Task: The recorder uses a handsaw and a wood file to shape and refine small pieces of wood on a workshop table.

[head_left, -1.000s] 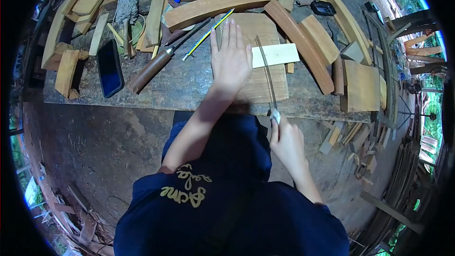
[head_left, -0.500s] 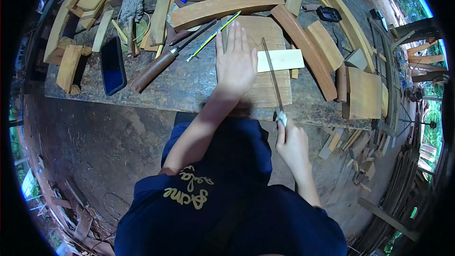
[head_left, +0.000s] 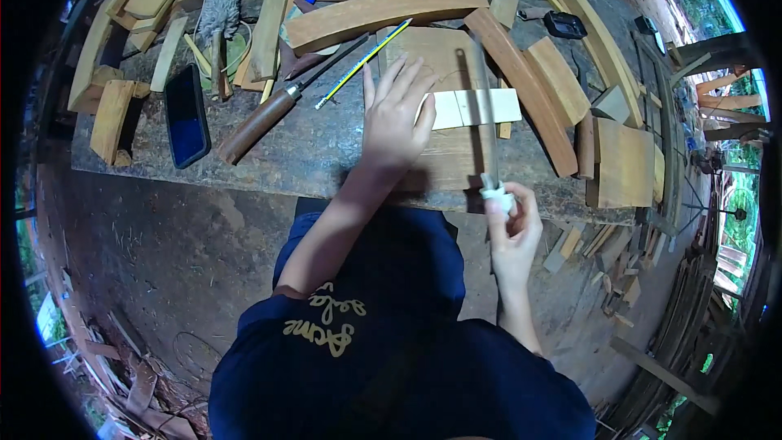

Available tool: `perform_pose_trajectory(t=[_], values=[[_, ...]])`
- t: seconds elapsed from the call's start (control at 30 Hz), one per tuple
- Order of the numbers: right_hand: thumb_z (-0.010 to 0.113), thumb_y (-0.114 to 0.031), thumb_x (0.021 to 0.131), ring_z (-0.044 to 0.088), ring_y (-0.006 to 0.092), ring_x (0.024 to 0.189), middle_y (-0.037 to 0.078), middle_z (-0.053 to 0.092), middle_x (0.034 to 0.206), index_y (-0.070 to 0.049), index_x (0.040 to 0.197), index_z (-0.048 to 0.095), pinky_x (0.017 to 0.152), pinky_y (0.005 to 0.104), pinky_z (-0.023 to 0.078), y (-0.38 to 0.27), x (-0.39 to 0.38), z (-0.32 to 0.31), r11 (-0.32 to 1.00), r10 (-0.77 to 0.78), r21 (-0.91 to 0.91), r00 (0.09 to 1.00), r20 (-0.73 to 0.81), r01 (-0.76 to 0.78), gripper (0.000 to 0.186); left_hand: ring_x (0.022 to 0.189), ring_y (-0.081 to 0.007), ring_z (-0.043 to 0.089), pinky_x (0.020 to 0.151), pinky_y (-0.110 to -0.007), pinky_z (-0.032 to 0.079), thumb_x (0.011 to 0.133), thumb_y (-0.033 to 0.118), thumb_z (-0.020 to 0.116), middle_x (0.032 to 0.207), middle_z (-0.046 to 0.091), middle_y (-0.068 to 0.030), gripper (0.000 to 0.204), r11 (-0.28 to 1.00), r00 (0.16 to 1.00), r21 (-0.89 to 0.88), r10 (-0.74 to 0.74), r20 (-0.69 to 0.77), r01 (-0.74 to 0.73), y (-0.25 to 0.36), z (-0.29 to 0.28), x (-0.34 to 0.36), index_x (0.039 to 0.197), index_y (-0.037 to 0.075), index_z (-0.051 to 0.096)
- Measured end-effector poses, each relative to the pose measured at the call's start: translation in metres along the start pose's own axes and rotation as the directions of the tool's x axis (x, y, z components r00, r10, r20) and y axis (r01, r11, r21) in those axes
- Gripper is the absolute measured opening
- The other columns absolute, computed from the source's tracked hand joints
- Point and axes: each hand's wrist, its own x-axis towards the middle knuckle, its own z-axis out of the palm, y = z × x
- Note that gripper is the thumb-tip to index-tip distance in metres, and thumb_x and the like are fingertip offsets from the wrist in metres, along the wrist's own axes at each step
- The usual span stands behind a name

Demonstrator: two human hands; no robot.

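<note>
A pale flat wood strip [head_left: 475,108] lies crosswise on a brown board [head_left: 436,156] at the workbench's front. A thin dark line crosses the strip. My left hand [head_left: 394,121] rests over the board and the strip's left end, fingers spread and thumb reaching onto the strip. In my right hand [head_left: 517,224], at the bench's front edge, is a long thin blade [head_left: 489,134], like a saw blade, its handle end wrapped in white. The blade is raised above the strip's right half, smeared by motion, and throws a dark shadow on it.
Left of my hand lie a pencil [head_left: 362,63], a wooden-handled tool [head_left: 261,124] and a phone [head_left: 187,116]. Curved wood pieces [head_left: 521,91] border the board behind and to the right. A brush [head_left: 224,8] and wood blocks [head_left: 626,163] lie around. Offcuts litter the floor.
The blade has come up off the strip and shifted right with my right hand. My left fingers have spread and lifted slightly, and the line on the strip now shows.
</note>
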Motion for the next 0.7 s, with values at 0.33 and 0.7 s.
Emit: perform_pose_trajectory(t=[0.33, 0.7], values=[[0.068, 0.002, 0.080, 0.070, 0.0382, 0.082, 0.022, 0.068, 0.093, -0.004, 0.130, 0.053, 0.070, 0.0415, 0.055, -0.014, -0.002, 0.004, 0.869, -0.073, -0.487, 0.997, 0.036, 0.081, 0.053, 0.125, -0.0321, 0.053, 0.116, -0.061, 0.020, 0.087, 0.014, 0.068, 0.119, 0.067, -0.0121, 0.018, 0.998, 0.998, -0.032, 0.049, 0.044, -0.048, 0.002, -0.005, -0.001, 0.101, 0.004, 0.073], [0.061, -0.004, 0.086, 0.067, 0.0440, 0.077, 0.026, 0.068, 0.088, -0.005, 0.128, 0.052, 0.066, 0.0500, 0.053, -0.022, 0.002, 0.004, 0.776, -0.020, -0.622, 0.990, 0.142, 0.105, 0.043, 0.123, -0.0330, 0.055, 0.115, -0.058, 0.023, 0.088, 0.013, 0.067, 0.117, 0.068, -0.0137, 0.019, 0.999, 0.998, -0.014, 0.037, 0.057, -0.036, 0.004, -0.004, 0.000, 0.104, 0.004, 0.072]])
